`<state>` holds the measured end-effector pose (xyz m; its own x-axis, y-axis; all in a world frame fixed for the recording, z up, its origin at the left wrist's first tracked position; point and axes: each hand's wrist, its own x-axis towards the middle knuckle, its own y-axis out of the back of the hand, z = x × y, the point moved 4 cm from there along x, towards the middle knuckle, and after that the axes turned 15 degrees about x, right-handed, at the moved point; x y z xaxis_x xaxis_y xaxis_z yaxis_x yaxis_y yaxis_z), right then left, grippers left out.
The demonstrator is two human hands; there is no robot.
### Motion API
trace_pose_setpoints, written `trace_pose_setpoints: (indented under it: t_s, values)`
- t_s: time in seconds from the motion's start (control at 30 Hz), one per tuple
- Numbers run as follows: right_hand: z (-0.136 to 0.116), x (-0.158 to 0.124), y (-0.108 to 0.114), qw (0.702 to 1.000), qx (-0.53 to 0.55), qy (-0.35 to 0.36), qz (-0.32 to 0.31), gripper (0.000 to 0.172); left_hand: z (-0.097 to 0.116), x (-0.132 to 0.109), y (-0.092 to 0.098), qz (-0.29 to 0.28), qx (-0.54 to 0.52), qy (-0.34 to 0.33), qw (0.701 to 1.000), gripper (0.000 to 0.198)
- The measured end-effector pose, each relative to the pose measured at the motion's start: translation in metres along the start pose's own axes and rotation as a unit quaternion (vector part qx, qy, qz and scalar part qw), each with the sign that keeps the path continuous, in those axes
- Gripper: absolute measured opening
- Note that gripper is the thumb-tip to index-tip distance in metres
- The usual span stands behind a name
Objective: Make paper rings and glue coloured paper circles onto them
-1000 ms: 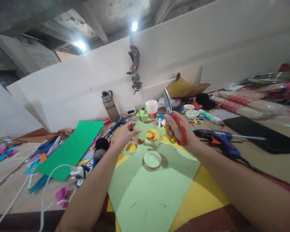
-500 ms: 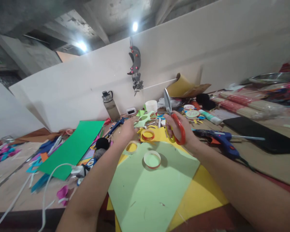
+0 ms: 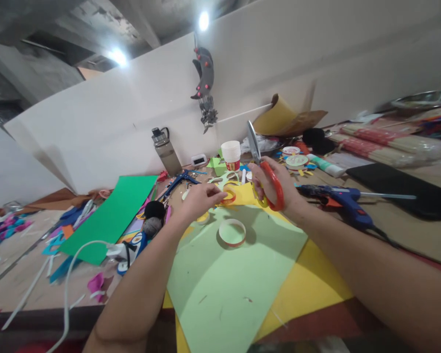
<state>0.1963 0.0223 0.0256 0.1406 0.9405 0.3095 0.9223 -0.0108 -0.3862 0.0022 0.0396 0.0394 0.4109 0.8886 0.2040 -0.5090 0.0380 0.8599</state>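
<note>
My right hand [image 3: 275, 184] is wrapped round the red and yellow handles of a pair of scissors [image 3: 255, 142], whose blades point upward. The thumb and fingers of my left hand [image 3: 205, 198] pinch the left edge of a red and yellow paper ring [image 3: 229, 198]. Nearer to me, a white paper ring with a red rim [image 3: 232, 233] rests on a light green sheet [image 3: 228, 284]. Another ring with yellow inside [image 3: 203, 218] is partly hidden below my left hand. Just behind my fingers lies a light green paper cutout [image 3: 226, 179].
A yellow sheet [image 3: 316, 282] sticks out beneath the green one. On the right lie a blue glue gun [image 3: 347, 202] and a black board [image 3: 400, 189]. Paper cups [image 3: 231, 156] and a bottle [image 3: 167, 152] stand at the back. A dark green sheet [image 3: 112, 213] lies left.
My left hand has let go of the light green cutout and come right and nearer, to the red and yellow ring. My right hand still holds the scissors upright. The view has shifted slightly.
</note>
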Motion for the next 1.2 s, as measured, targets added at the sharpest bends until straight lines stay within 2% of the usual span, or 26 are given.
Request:
trace_pose_setpoints:
  t_s: [0.07,0.13,0.2,0.23,0.3,0.37,0.47,0.57,0.6,0.67,0.8,0.97,1.1,1.2]
  values:
    - [0.002,0.0,0.001,1.0,-0.008,-0.002,-0.004,0.032,0.008,-0.006,-0.005,-0.098,-0.014,-0.06,0.993,0.027]
    - [0.005,0.0,0.001,1.0,-0.014,-0.011,-0.009,0.033,0.016,-0.014,-0.013,-0.201,0.002,-0.127,0.971,0.048]
    - [0.007,0.001,0.002,0.999,-0.027,-0.019,-0.006,0.033,0.023,-0.021,-0.018,-0.253,0.03,-0.18,0.95,0.064]
    - [0.008,0.001,0.002,0.999,-0.035,-0.021,-0.004,0.033,0.026,-0.023,-0.02,-0.256,0.041,-0.194,0.946,0.065]
    - [0.008,0.0,0.001,0.999,-0.049,-0.02,0.0,0.032,0.028,-0.022,-0.02,-0.234,0.045,-0.199,0.951,0.061]
    - [0.007,0.0,0.0,0.998,-0.057,-0.018,0.003,0.032,0.026,-0.019,-0.017,-0.204,0.01,-0.173,0.964,0.056]
    - [0.007,-0.001,-0.001,0.998,-0.054,-0.022,-0.001,0.034,0.016,-0.012,-0.013,-0.176,-0.152,-0.093,0.968,0.057]
    - [0.01,-0.002,-0.002,0.998,-0.047,-0.042,-0.011,0.035,0.003,-0.008,-0.009,-0.142,-0.379,-0.03,0.914,0.062]
    - [0.01,-0.003,-0.003,0.998,-0.046,-0.051,-0.016,0.036,0.002,-0.007,-0.01,-0.14,-0.427,-0.032,0.893,0.065]
    - [0.01,-0.005,-0.007,0.997,-0.041,-0.065,-0.032,0.037,-0.001,-0.006,-0.01,-0.119,-0.476,-0.028,0.871,0.067]
    - [0.009,-0.012,-0.018,0.994,0.021,-0.087,-0.061,0.038,0.0,-0.005,-0.015,-0.053,-0.499,-0.006,0.865,0.064]
    - [0.013,-0.02,-0.029,0.988,0.065,-0.088,-0.113,0.036,0.004,-0.004,-0.025,0.024,-0.452,0.03,0.891,0.06]
    - [0.015,-0.022,-0.029,0.988,0.042,-0.065,-0.135,0.035,0.005,-0.005,-0.028,0.051,-0.412,0.039,0.909,0.062]
    - [0.018,-0.021,-0.028,0.987,0.038,-0.064,-0.143,0.037,0.007,-0.006,-0.025,0.06,-0.429,0.039,0.901,0.062]
